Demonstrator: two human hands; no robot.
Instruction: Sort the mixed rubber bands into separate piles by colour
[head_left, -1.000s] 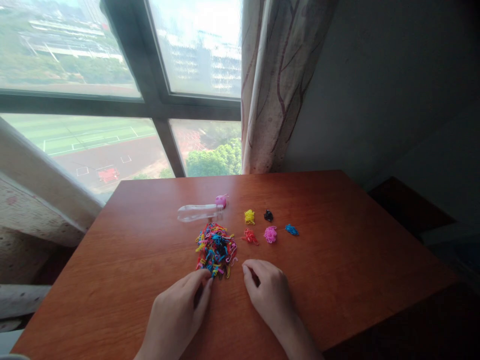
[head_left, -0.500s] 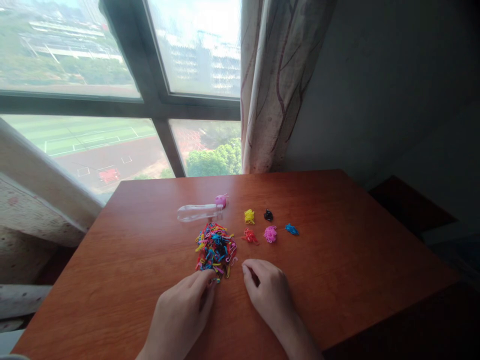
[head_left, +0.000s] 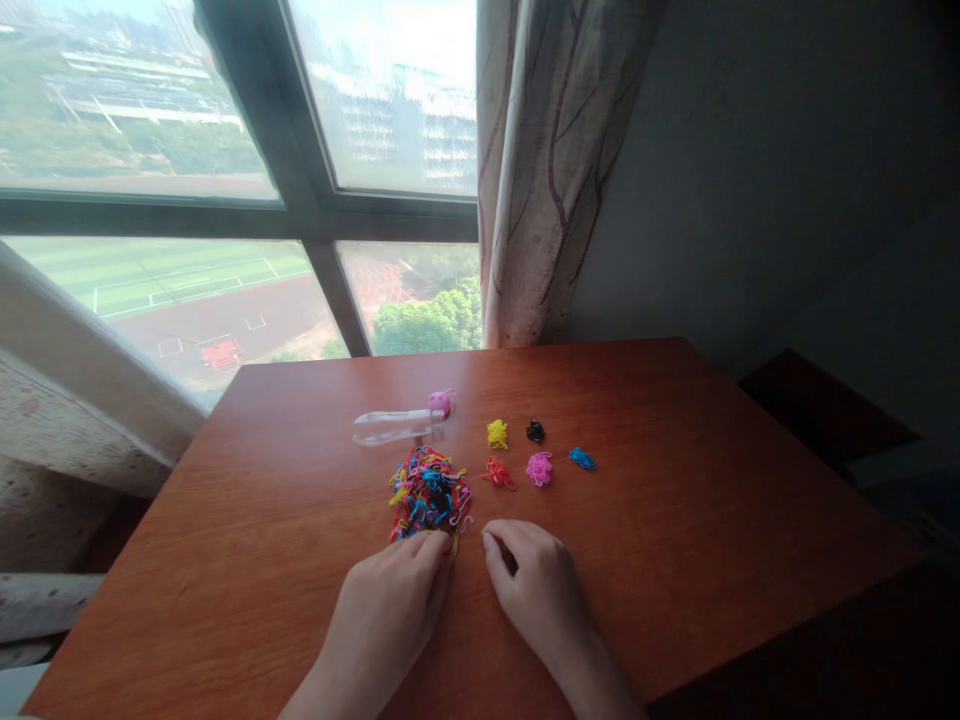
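Note:
A mixed heap of small coloured rubber bands lies on the wooden table. My left hand rests palm down, its fingertips pressed together into the heap's near edge. My right hand lies just right of the heap, fingers curled under, nothing visible in them. Beyond are small sorted clumps: yellow, black, red, pink and blue.
A clear plastic bottle lies on its side behind the heap, a pink cap at its mouth. A window and a patterned curtain stand behind the table. A dark low surface is at the right.
My left hand has slid right and forward, from the heap's near left corner into its near edge. The right hand has stayed put.

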